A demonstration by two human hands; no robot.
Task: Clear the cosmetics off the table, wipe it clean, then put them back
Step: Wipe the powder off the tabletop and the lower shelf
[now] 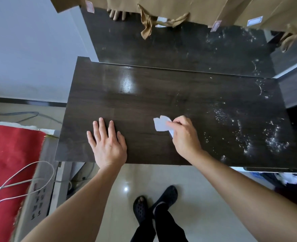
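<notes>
The dark wooden table (144, 102) fills the middle of the head view, with no cosmetics on it. My right hand (184, 135) presses a small white tissue (161, 124) onto the tabletop near its centre, fingers closed on it. My left hand (107, 142) lies flat, palm down, on the table near the front edge, fingers spread and holding nothing. White dust and specks (259, 135) cover the right part of the tabletop.
A dark glossy back panel (170, 46) rises behind the table, reflecting brown paper bags (179, 7). A red cloth (10, 163) with white cables (22, 180) and a power strip (37, 201) lies at the left. My feet in black sandals (154, 206) stand on the tiled floor.
</notes>
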